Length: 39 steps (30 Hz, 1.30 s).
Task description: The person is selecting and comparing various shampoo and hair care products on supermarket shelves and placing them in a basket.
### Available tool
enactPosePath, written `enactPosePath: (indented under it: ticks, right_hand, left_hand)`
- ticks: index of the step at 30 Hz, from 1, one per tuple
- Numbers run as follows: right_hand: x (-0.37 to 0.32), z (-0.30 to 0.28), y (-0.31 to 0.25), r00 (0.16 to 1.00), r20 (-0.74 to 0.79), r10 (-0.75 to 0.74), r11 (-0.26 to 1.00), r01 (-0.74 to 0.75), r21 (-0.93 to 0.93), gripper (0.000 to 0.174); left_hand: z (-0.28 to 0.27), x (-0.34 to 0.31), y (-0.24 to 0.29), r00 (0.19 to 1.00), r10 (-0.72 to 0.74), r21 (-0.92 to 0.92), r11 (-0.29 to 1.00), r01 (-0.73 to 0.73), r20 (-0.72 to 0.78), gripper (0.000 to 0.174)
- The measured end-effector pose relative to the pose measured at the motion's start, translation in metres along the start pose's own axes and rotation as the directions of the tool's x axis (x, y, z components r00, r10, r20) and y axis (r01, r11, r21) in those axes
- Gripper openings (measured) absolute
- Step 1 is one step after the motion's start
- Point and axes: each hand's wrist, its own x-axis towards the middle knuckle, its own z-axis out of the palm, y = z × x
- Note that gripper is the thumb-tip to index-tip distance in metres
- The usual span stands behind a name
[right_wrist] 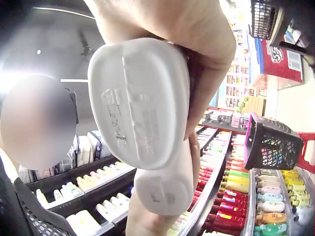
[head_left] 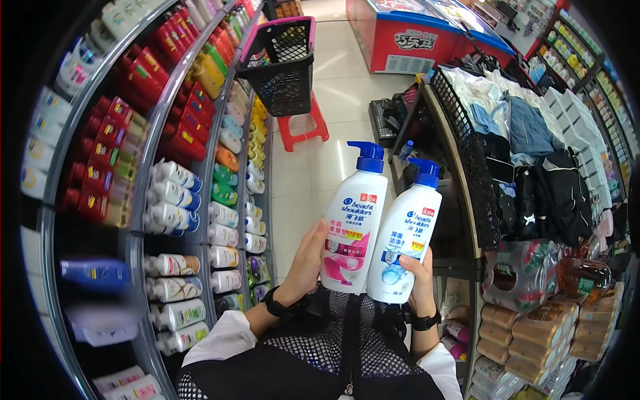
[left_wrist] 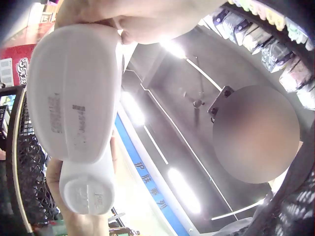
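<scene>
Pink-labelled bottle (head_left: 353,230) gripped at side by left hand (head_left: 305,257); blue-labelled bottle (head_left: 405,230) gripped by right hand (head_left: 421,280), thumb across front.

The head view looks forward and down from above, past a mesh vest (head_left: 307,350), with two bottles (head_left: 353,230) at middle range (dark curved edges frame it). Both wrist views look up at the bottles' undersides from very near: the left wrist's toward the ceiling (left_wrist: 184,115), the right wrist's sideways along the aisle. All three share the red freezer (head_left: 383,43); head and right wrist share the basket (head_left: 283,83).
</scene>
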Motion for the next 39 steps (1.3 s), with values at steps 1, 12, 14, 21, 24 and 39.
enactPosePath:
  ticks: [1, 12, 14, 21, 24, 39]
  right_hand:
    - [0.015, 0.000, -0.005, 1.000, -0.009, 0.007, 1.000, -0.007, 0.019, 0.048]
    - [0.196, 0.013, -0.053, 0.996, -0.087, -0.016, 0.999, 0.019, 0.033, 0.068]
    - [0.241, 0.018, -0.064, 0.997, -0.069, -0.029, 1.000, 0.028, -0.007, 0.071]
    - [0.326, 0.028, -0.074, 0.990, 0.088, 0.107, 0.994, -0.104, -0.036, 0.064]
    - [0.356, 0.032, -0.075, 0.983, 0.106, 0.148, 0.989, -0.151, 0.014, 0.062]
    - [0.531, 0.018, -0.143, 0.956, 0.110, 0.270, 0.963, -0.271, -0.008, 0.052]
  left_hand:
    - [0.001, 0.017, 0.002, 1.000, 0.019, -0.011, 1.000, -0.019, 0.000, 0.042]
    - [0.001, 0.184, 0.060, 1.000, -0.014, -0.105, 0.994, 0.012, -0.016, 0.041]
    - [0.001, 0.219, 0.075, 0.999, 0.017, -0.113, 0.993, -0.021, -0.036, 0.041]
    - [-0.013, 0.282, 0.091, 0.986, 0.067, -0.176, 0.980, -0.093, -0.151, 0.041]
    - [-0.017, 0.307, 0.097, 0.984, 0.047, -0.193, 0.978, -0.081, -0.174, 0.043]
    - [0.025, 0.453, 0.128, 0.969, 0.125, -0.120, 0.981, -0.153, -0.211, 0.052]
